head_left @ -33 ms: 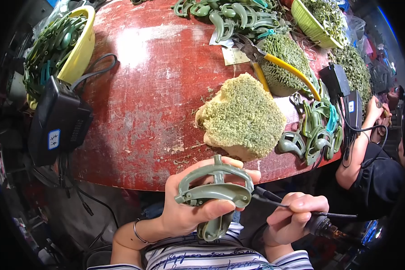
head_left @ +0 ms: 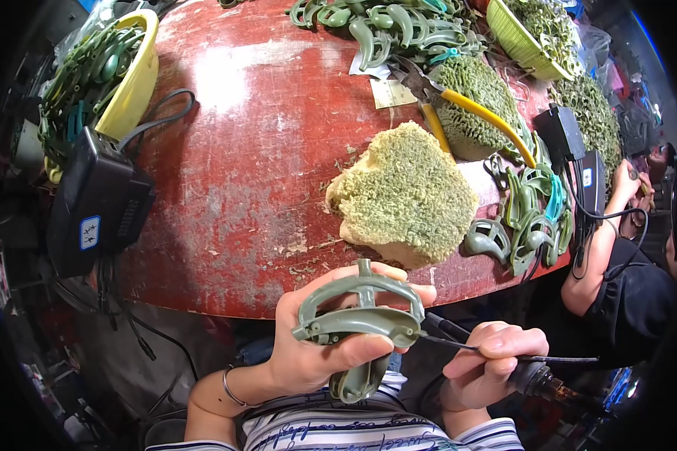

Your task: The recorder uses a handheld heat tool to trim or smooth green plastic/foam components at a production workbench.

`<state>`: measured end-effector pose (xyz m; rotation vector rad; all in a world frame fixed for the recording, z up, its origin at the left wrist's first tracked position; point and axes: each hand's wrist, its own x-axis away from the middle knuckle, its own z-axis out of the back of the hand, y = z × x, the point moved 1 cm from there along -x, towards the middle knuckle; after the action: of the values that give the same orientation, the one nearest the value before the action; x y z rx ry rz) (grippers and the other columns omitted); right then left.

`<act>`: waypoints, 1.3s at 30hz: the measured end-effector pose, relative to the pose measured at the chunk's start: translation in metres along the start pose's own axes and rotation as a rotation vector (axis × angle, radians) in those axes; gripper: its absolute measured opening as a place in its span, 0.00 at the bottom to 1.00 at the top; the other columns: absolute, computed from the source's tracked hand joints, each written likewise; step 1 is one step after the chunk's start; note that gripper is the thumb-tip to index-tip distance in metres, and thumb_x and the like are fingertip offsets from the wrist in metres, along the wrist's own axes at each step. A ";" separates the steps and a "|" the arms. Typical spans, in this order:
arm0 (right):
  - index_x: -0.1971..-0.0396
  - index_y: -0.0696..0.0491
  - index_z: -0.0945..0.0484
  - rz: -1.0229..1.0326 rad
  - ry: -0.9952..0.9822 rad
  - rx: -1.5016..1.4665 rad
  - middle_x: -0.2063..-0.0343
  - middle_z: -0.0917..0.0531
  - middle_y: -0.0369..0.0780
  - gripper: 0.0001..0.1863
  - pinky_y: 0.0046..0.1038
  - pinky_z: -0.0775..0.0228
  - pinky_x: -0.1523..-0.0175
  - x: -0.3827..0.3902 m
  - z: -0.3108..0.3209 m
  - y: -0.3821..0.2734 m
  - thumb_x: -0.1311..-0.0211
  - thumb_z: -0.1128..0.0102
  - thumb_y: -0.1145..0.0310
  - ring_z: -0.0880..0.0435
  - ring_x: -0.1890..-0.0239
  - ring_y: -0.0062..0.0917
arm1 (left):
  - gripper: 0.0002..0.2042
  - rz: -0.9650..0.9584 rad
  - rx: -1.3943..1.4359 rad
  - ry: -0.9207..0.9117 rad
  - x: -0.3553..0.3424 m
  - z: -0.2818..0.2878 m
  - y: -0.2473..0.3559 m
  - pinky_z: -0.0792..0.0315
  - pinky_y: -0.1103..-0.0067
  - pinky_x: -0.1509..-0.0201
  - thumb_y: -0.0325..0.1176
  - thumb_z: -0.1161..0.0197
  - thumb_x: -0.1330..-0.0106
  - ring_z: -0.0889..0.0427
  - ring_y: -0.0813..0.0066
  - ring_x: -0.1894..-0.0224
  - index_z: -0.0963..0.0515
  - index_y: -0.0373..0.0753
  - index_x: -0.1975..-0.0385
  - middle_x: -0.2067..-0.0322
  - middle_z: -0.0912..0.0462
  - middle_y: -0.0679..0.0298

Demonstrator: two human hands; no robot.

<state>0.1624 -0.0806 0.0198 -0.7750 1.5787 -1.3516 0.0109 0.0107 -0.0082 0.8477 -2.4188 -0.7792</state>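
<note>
Green moulded plastic, an openwork curved frame [head_left: 365,320], is sitting gripped in my left hand [head_left: 312,349], fingers behind and thumb across its front, by the near edge of a worn red table [head_left: 233,188]. With my right hand [head_left: 493,361] I am pinching a slim black rod [head_left: 564,359], pointing it at the frame's right end; whether they are touching, I cannot tell. Beyond, a crumbly yellow-green block [head_left: 406,195] is lying on the table.

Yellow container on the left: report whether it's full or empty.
Full, it appears: in the yellow container, green plastic pieces are heaped up to the rim. The bottom is hidden.
</note>
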 end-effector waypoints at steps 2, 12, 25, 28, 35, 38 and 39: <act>0.69 0.54 0.29 0.009 -0.025 0.003 0.86 0.21 0.41 0.12 0.22 0.34 0.81 -0.002 -0.001 0.001 0.42 0.46 0.60 0.25 0.89 0.22 | 0.26 -0.007 -0.002 -0.004 0.001 0.001 -0.001 0.30 0.79 0.53 0.31 0.37 0.46 0.24 0.74 0.58 0.39 0.27 0.50 0.55 0.27 0.47; 0.69 0.55 0.29 0.033 0.008 0.001 0.87 0.21 0.39 0.13 0.19 0.34 0.81 -0.001 0.001 0.005 0.41 0.47 0.58 0.24 0.87 0.20 | 0.26 0.001 0.015 -0.009 -0.002 -0.001 -0.002 0.28 0.80 0.56 0.31 0.38 0.45 0.24 0.73 0.59 0.39 0.27 0.50 0.55 0.27 0.47; 0.67 0.53 0.33 0.063 0.060 0.117 0.88 0.22 0.38 0.14 0.17 0.38 0.83 0.004 0.011 0.007 0.40 0.51 0.57 0.31 0.91 0.16 | 0.26 0.032 0.065 -0.034 -0.004 -0.005 -0.003 0.30 0.78 0.53 0.31 0.37 0.45 0.25 0.70 0.57 0.40 0.27 0.51 0.55 0.28 0.46; 0.65 0.53 0.32 0.067 -0.009 0.033 0.86 0.21 0.38 0.13 0.18 0.38 0.83 0.003 0.010 0.007 0.41 0.49 0.58 0.30 0.90 0.17 | 0.25 0.018 0.002 -0.021 -0.002 -0.006 -0.002 0.31 0.76 0.50 0.29 0.38 0.45 0.26 0.68 0.53 0.40 0.27 0.51 0.55 0.28 0.46; 0.69 0.54 0.30 0.030 0.097 0.038 0.90 0.23 0.37 0.14 0.17 0.39 0.83 0.003 0.009 0.006 0.40 0.51 0.57 0.33 0.93 0.14 | 0.29 0.053 -0.091 0.050 -0.006 -0.009 -0.004 0.24 0.74 0.61 0.36 0.33 0.50 0.20 0.66 0.66 0.41 0.34 0.52 0.57 0.27 0.43; 0.70 0.53 0.31 0.027 0.071 0.086 0.90 0.23 0.36 0.15 0.15 0.40 0.83 0.005 0.005 0.010 0.39 0.52 0.55 0.33 0.93 0.14 | 0.29 0.052 -0.105 0.076 0.000 -0.008 -0.005 0.24 0.74 0.61 0.36 0.33 0.50 0.20 0.66 0.66 0.42 0.33 0.52 0.57 0.27 0.43; 0.69 0.54 0.32 0.038 0.085 0.145 0.91 0.23 0.37 0.16 0.15 0.41 0.84 0.005 0.007 0.011 0.40 0.52 0.53 0.34 0.93 0.14 | 0.29 0.053 -0.105 0.076 -0.001 -0.008 -0.005 0.24 0.74 0.61 0.36 0.33 0.50 0.20 0.66 0.66 0.42 0.33 0.52 0.57 0.27 0.43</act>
<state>0.1671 -0.0859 0.0078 -0.6038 1.5331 -1.4702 0.0182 0.0053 -0.0054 0.7559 -2.3031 -0.8310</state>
